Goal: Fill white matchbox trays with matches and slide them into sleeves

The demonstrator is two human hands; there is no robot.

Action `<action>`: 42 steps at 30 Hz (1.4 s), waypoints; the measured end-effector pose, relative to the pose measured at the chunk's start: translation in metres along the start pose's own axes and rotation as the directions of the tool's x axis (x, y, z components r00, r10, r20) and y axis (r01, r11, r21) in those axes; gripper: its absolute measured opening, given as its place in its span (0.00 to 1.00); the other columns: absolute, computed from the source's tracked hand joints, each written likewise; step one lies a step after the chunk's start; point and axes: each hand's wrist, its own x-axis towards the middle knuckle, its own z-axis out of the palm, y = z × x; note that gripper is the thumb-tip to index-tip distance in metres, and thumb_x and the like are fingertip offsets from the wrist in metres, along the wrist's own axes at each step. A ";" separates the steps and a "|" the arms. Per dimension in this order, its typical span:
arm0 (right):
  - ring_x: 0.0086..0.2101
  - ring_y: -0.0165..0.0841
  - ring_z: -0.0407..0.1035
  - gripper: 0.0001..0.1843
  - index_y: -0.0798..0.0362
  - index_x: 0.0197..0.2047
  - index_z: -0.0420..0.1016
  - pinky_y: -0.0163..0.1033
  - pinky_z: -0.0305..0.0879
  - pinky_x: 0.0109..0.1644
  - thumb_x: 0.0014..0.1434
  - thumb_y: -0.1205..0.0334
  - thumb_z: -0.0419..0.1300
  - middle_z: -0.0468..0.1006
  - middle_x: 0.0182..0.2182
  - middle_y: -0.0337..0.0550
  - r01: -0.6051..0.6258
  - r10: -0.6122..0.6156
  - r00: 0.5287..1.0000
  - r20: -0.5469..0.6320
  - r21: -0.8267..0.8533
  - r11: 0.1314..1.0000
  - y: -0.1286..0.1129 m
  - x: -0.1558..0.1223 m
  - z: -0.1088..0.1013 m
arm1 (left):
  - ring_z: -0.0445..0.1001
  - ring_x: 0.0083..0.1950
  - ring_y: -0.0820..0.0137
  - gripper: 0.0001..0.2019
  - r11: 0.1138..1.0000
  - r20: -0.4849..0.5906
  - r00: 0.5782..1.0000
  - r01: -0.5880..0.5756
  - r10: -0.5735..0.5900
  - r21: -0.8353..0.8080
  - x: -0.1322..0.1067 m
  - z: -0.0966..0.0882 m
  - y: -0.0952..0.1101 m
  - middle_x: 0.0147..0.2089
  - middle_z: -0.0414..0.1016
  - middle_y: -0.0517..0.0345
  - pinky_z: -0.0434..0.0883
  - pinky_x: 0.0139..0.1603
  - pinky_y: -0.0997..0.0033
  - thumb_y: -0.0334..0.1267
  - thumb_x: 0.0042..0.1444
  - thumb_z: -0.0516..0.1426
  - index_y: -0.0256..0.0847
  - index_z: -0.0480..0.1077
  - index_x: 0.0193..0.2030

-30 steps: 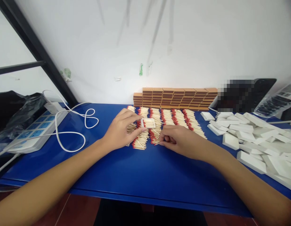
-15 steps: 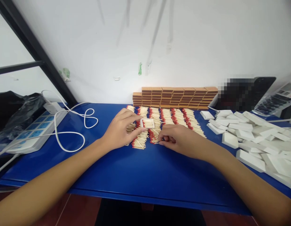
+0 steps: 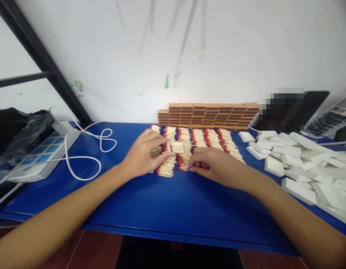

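Left hand point(image 3: 143, 154) pinched white tray point(image 3: 169, 146), matches point(image 3: 176, 147) inside, over match rows point(image 3: 198, 139) toward table point(image 3: 161, 209) back edge. Right hand point(image 3: 211, 165) curled beside rows; couldn't tell if holding anything.

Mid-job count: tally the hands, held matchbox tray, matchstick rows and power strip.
Hands: 2 (left hand, right hand)
Matchbox tray, held: 1
Matchstick rows: 6, partly covered
Power strip: 1
Total: 10

tray point(image 3: 169, 147): matt cardbd | matches point(image 3: 166, 169): wood | tbl point(image 3: 167, 209): smth, glossy
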 end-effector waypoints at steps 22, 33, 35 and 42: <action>0.31 0.31 0.67 0.06 0.51 0.37 0.75 0.37 0.60 0.34 0.68 0.64 0.59 0.76 0.32 0.39 -0.037 0.037 0.999 0.005 0.062 0.997 -0.001 -0.002 -0.002 | 0.74 0.46 0.62 0.17 0.999 0.025 0.999 -0.031 0.031 -0.007 -0.001 0.001 0.000 0.43 0.80 0.51 0.73 0.52 0.56 0.45 0.63 0.66 0.37 0.77 0.53; 0.30 0.30 0.66 0.04 0.51 0.39 0.76 0.37 0.62 0.34 0.69 0.65 0.61 0.74 0.32 0.40 0.049 -0.013 0.900 -0.435 0.070 0.996 -0.011 0.005 0.006 | 0.75 0.48 0.61 0.18 0.995 0.048 0.998 -0.041 0.045 -0.090 -0.003 0.005 0.017 0.43 0.80 0.51 0.73 0.54 0.55 0.45 0.62 0.67 0.39 0.76 0.55; 0.29 0.30 0.66 0.04 0.51 0.40 0.76 0.37 0.62 0.34 0.69 0.64 0.61 0.74 0.32 0.40 0.053 -0.022 0.893 -0.450 0.055 0.997 -0.012 0.005 0.009 | 0.75 0.48 0.61 0.19 0.993 0.050 0.998 -0.040 0.045 -0.111 -0.003 0.006 0.020 0.43 0.80 0.51 0.73 0.54 0.55 0.45 0.62 0.68 0.39 0.76 0.56; 0.29 0.30 0.66 0.04 0.50 0.42 0.77 0.37 0.62 0.34 0.70 0.66 0.60 0.74 0.33 0.40 0.108 -0.085 0.890 -0.448 0.026 0.994 -0.014 0.003 0.010 | 0.75 0.47 0.62 0.18 0.990 0.043 0.999 -0.009 0.015 -0.143 -0.003 0.006 0.021 0.43 0.80 0.52 0.73 0.54 0.55 0.45 0.62 0.67 0.40 0.77 0.55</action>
